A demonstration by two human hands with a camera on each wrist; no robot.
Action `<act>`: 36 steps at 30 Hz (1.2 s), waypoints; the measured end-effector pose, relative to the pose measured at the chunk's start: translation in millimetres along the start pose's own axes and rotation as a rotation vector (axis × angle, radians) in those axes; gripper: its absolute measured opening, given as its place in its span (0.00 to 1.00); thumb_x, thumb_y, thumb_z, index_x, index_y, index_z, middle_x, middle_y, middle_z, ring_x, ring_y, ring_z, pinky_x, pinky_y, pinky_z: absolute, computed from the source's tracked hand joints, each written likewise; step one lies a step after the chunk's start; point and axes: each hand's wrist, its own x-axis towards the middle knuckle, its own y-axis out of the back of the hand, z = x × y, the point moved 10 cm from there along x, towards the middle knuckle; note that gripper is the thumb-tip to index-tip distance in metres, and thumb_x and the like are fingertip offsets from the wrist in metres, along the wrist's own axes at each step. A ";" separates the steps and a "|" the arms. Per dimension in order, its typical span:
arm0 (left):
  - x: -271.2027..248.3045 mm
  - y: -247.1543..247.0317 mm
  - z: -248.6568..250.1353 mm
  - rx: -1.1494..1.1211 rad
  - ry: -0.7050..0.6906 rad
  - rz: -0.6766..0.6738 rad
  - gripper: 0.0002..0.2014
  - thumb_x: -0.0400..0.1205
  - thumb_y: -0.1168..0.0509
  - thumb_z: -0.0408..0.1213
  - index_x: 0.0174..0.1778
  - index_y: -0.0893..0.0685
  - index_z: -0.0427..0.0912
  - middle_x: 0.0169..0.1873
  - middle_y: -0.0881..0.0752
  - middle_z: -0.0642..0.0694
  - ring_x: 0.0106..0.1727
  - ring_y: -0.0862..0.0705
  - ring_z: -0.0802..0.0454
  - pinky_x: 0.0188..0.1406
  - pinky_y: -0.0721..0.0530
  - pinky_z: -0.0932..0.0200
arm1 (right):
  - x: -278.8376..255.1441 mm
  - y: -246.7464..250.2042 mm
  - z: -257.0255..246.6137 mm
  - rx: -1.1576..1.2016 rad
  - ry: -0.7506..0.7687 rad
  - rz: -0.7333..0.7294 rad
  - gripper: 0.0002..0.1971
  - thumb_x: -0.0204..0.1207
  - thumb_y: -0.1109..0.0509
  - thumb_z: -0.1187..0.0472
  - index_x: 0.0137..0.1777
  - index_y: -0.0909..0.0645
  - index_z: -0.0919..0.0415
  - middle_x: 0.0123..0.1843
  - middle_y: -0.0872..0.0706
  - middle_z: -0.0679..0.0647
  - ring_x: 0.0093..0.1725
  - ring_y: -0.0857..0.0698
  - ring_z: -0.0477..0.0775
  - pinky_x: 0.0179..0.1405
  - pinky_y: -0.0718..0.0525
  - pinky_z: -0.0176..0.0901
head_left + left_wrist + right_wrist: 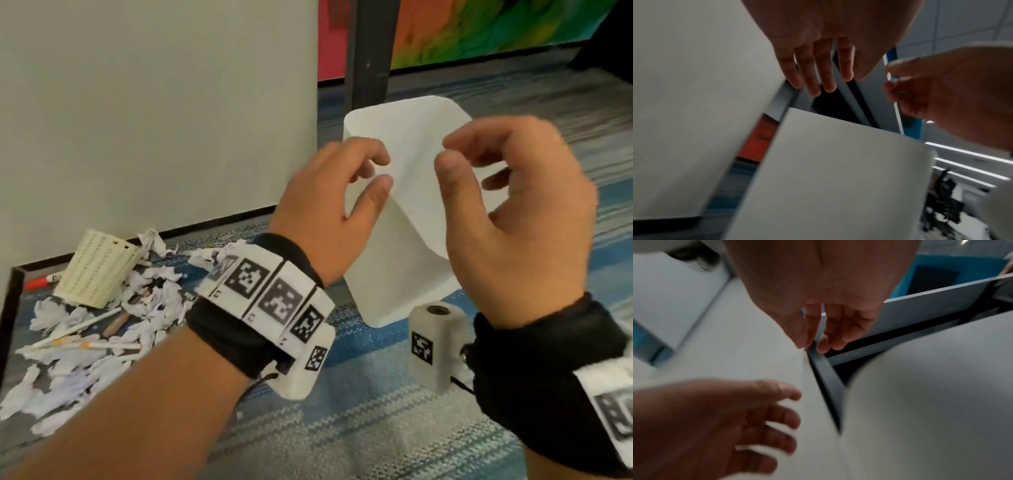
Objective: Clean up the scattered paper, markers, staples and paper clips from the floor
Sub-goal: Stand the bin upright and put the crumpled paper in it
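Observation:
A white sheet (411, 240), doubled over like a bag, hangs in front of me above the carpet. My right hand (445, 152) pinches its upper edge between thumb and forefinger; the right wrist view shows the pinch (810, 345) and two layers (920, 402) spread apart. My left hand (382, 169) hovers at the sheet's left edge, fingers relaxed, gripping nothing; its fingers (818, 86) are straight above the sheet (828, 178). On the floor at left lie crumpled paper scraps (102, 325), a red marker (41, 281), pencil-like sticks (78, 325) and paper clips (224, 236).
A cream perforated basket (99, 270) lies tipped on the scrap pile. A pale wall panel (154, 120) with a dark baseboard bounds the mess behind. A dark post (370, 51) stands past the sheet. Blue striped carpet (342, 428) stretches under my arms.

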 end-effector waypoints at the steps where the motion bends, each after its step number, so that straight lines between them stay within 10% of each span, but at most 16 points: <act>1: -13.8 16.0 -16.0 0.045 0.025 0.013 0.07 0.80 0.38 0.41 0.52 0.21 0.48 0.43 0.17 0.51 0.44 0.21 0.60 0.45 0.26 0.71 | -4.1 -11.6 -21.0 0.088 0.053 -0.026 0.05 0.79 0.35 0.61 0.51 0.20 0.59 0.45 0.20 0.46 0.44 0.21 0.49 0.44 0.23 0.42; 6: -115.1 76.1 -148.7 0.409 0.306 -0.361 0.00 0.79 0.40 0.47 0.43 0.25 0.57 0.33 0.21 0.56 0.35 0.23 0.59 0.37 0.22 0.55 | -64.8 -159.4 -76.5 0.340 0.008 -0.518 0.03 0.76 0.32 0.61 0.47 0.18 0.53 0.38 0.20 0.46 0.34 0.25 0.41 0.37 0.28 0.33; 10: -233.2 114.9 -265.0 0.622 0.670 -0.647 0.04 0.80 0.42 0.46 0.45 0.31 0.61 0.38 0.22 0.55 0.43 0.21 0.52 0.45 0.22 0.56 | -174.4 -293.8 -80.6 0.079 0.129 -1.167 0.13 0.81 0.40 0.61 0.62 0.21 0.55 0.58 0.19 0.54 0.56 0.21 0.56 0.54 0.25 0.44; 14: -314.2 127.1 -299.8 0.547 0.909 -0.604 0.03 0.82 0.42 0.42 0.48 0.27 0.56 0.42 0.25 0.53 0.40 0.26 0.54 0.43 0.29 0.63 | -250.7 -355.2 -75.8 -0.027 0.118 -1.394 0.16 0.81 0.41 0.61 0.68 0.24 0.58 0.68 0.23 0.59 0.67 0.23 0.61 0.64 0.26 0.48; 23: -335.7 47.3 -319.3 0.511 0.874 -0.643 0.27 0.81 0.39 0.45 0.75 0.41 0.55 0.72 0.38 0.49 0.69 0.27 0.43 0.61 0.20 0.43 | -284.1 -394.1 -71.7 -0.079 0.260 -1.361 0.25 0.78 0.39 0.60 0.75 0.34 0.52 0.68 0.26 0.58 0.68 0.27 0.62 0.64 0.23 0.54; 26: -334.6 36.4 -326.2 0.618 0.841 -0.721 0.17 0.83 0.43 0.41 0.68 0.32 0.50 0.67 0.31 0.45 0.67 0.27 0.42 0.59 0.20 0.41 | -262.8 -369.2 -78.9 0.033 0.185 -1.292 0.25 0.78 0.42 0.54 0.76 0.36 0.46 0.62 0.29 0.55 0.58 0.24 0.58 0.56 0.23 0.47; 30: -310.2 73.3 -319.2 0.503 0.965 -0.463 0.18 0.85 0.52 0.40 0.72 0.37 0.52 0.66 0.29 0.43 0.60 0.21 0.41 0.58 0.21 0.48 | -210.0 -322.8 -82.1 0.215 0.092 -1.105 0.24 0.70 0.54 0.43 0.55 0.24 0.52 0.51 0.34 0.49 0.43 0.27 0.53 0.43 0.27 0.43; 36: -169.4 100.0 -209.0 0.390 0.514 -0.148 0.13 0.78 0.54 0.45 0.50 0.26 0.49 0.47 0.28 0.48 0.45 0.23 0.53 0.42 0.23 0.54 | -97.9 -214.9 -75.1 0.362 0.027 -0.673 0.05 0.73 0.47 0.54 0.46 0.31 0.48 0.39 0.31 0.39 0.36 0.29 0.39 0.34 0.33 0.31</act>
